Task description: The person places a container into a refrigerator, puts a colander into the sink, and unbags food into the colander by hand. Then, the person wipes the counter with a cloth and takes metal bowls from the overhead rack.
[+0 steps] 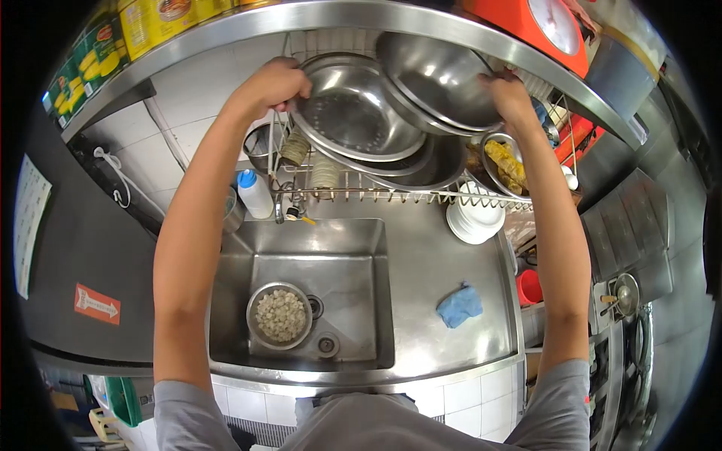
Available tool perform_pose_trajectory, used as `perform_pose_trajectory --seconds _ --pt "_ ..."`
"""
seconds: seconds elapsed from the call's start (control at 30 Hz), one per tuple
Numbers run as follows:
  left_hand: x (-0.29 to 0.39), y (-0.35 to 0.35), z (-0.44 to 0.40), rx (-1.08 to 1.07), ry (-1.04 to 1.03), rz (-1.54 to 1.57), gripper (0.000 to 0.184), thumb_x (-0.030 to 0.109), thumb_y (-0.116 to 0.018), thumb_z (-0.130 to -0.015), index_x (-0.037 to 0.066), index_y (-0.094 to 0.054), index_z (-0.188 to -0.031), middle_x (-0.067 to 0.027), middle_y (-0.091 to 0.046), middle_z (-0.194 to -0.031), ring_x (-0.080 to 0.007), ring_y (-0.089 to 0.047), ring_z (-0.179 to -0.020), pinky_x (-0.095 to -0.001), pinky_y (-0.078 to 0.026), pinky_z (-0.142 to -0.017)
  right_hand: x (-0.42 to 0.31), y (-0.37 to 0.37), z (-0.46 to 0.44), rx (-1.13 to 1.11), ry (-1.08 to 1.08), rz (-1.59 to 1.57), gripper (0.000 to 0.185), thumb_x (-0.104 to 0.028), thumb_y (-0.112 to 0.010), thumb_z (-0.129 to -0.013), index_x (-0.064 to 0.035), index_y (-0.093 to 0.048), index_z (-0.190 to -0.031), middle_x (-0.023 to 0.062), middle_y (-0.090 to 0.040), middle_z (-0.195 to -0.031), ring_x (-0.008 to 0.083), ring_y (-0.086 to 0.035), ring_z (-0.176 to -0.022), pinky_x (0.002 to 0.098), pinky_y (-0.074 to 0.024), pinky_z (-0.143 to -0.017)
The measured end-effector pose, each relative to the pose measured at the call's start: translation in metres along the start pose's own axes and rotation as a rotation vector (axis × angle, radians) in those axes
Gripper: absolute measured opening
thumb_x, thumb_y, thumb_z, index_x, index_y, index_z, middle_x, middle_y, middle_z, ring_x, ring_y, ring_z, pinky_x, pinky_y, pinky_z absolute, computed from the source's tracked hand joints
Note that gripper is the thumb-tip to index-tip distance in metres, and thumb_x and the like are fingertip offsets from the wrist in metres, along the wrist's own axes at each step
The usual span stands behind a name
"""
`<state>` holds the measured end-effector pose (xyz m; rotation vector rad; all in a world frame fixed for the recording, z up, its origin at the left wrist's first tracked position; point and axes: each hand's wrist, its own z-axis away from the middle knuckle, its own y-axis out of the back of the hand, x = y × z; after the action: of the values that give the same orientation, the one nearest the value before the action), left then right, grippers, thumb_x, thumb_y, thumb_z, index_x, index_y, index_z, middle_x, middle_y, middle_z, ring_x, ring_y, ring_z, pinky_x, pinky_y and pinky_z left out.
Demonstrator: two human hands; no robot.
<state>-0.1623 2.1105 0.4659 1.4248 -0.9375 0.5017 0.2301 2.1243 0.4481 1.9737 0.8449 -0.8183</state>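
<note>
My left hand [282, 84] is closed on the left rim of a wide steel bowl [350, 124] with rows of dots inside, tilted on the wire dish rack [391, 195]. On the right, my right hand [510, 94] has its fingers closed around the rim of another steel bowl [440, 75], which overlaps the first one. More steel bowls are nested beneath both. Just below my right wrist, a metal bowl with yellow food pieces [505, 161] sits near the rack's right end. Both arms reach up under the shelf edge.
Below lies a steel sink [368, 301] holding a bowl of pale chopped pieces [280, 316]. A blue cloth [459, 304] and stacked white plates [476, 214] are on the counter. A blue-capped bottle [256, 195] stands behind the sink. Overhead runs a metal shelf [331, 16] with a red scale [545, 30].
</note>
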Motion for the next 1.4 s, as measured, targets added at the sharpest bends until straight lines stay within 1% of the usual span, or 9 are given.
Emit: perform_pose_trajectory --seconds 0.17,0.4,0.5,0.57,0.7,0.8,1.07,1.3,1.4 --pt "-0.04 0.054 0.064 0.087 0.051 0.102 0.072 0.012 -0.064 -0.071 -0.011 -0.036 -0.133 -0.0039 -0.057 -0.071 -0.007 -0.045 -0.049 -0.0229 -0.03 -0.038 -0.021 0.02 0.046 -0.031 -0.221 -0.144 0.032 -0.019 -0.059 -0.083 0.0069 -0.061 -0.102 0.0121 -0.064 -0.084 0.0194 -0.06 -0.065 0.0314 -0.0479 -0.051" --pt "-0.08 0.069 0.184 0.398 0.243 0.135 0.05 0.008 -0.062 -0.075 -0.008 -0.047 -0.12 -0.0069 -0.062 -0.078 -0.0087 -0.054 -0.056 -0.0235 -0.036 -0.04 -0.012 -0.015 0.062 -0.133 -0.1 0.174 0.029 -0.016 -0.06 -0.078 0.0054 -0.059 -0.097 0.0155 -0.065 -0.083 0.0282 -0.065 -0.067 0.0361 -0.0519 -0.049" --pt "-0.101 0.056 0.228 0.416 0.211 0.32 0.028 0.006 -0.059 -0.077 -0.001 -0.055 -0.104 -0.0028 -0.059 -0.068 -0.0064 -0.05 -0.045 -0.0227 -0.03 -0.034 -0.013 -0.032 0.071 -0.092 0.292 0.673 0.028 -0.021 -0.064 -0.08 0.0022 -0.06 -0.096 0.0262 -0.061 -0.091 0.0413 -0.062 -0.078 0.0464 -0.0476 -0.075" --pt "-0.107 0.033 0.255 0.48 0.211 0.356 0.027 0.005 -0.059 -0.077 -0.001 -0.055 -0.103 -0.0025 -0.059 -0.068 -0.0065 -0.05 -0.046 -0.0226 -0.03 -0.035 -0.045 -0.037 0.113 0.304 0.878 0.549 0.024 -0.02 -0.066 -0.082 -0.0001 -0.06 -0.093 0.0204 -0.061 -0.089 0.0357 -0.061 -0.075 0.0435 -0.0481 -0.069" --pt "-0.113 -0.024 0.302 0.665 0.164 0.29 0.023 0.002 -0.059 -0.077 -0.001 -0.057 -0.1 -0.0008 -0.059 -0.07 -0.0087 -0.054 -0.06 -0.0234 -0.041 -0.05 -0.079 -0.042 0.231 -0.33 0.455 0.03 0.021 -0.019 -0.069 -0.082 -0.0025 -0.063 -0.095 0.0106 -0.065 -0.098 0.0188 -0.058 -0.066 0.0277 -0.0456 -0.058" --pt "-0.13 -0.071 0.326 0.774 0.049 -0.077 0.015 0.002 -0.058 -0.081 0.004 -0.059 -0.096 -0.0064 -0.062 -0.08 -0.011 -0.055 -0.064 -0.0256 -0.044 -0.06 -0.042 -0.088 0.309 -0.722 0.135 -0.064 0.055 -0.025 -0.07 -0.08 -0.0082 -0.049 -0.128 0.0133 -0.065 -0.104 0.0219 -0.064 -0.077 0.0302 -0.0505 -0.066" --pt "-0.167 -0.17 0.351 0.6 -0.501 -0.899 0.023 0.004 -0.068 -0.073 0.008 -0.049 -0.085 -0.0141 -0.062 -0.111 -0.0219 -0.066 -0.068 -0.0278 -0.053 -0.052 0.067 -0.181 0.347 -0.868 0.125 -0.283 0.074 0.005 -0.067 -0.074 -0.0115 -0.036 -0.14 0.0166 -0.056 -0.124 0.0262 -0.061 -0.103 0.0362 -0.0522 -0.079" --pt "-0.141 -0.164 0.385 0.306 0.3 -0.054 0.048 0.042 -0.05 -0.084 0.015 -0.053 -0.123 -0.0109 -0.06 -0.118 -0.0287 -0.058 -0.105 -0.0368 -0.046 -0.089 0.065 -0.16 0.343 -1.03 0.319 -0.322 0.079 0.019 -0.052 -0.071 -0.0089 -0.034 -0.143 0.0129 -0.041 -0.142 0.0269 -0.041 -0.131 0.038 -0.0363 -0.105" --pt "-0.17 -0.183 0.392 0.526 -0.336 -0.72 0.039 0.015 -0.055 -0.082 0.023 -0.05 -0.12 -0.0125 -0.05 -0.128 -0.0293 -0.063 -0.092 -0.0358 -0.056 -0.061 0.063 -0.165 0.342 -0.977 0.437 -0.293 0.069 0.01 -0.053 -0.075 -0.0038 -0.037 -0.14 0.0146 -0.045 -0.14 0.0271 -0.047 -0.124 0.0315 -0.0379 -0.1"
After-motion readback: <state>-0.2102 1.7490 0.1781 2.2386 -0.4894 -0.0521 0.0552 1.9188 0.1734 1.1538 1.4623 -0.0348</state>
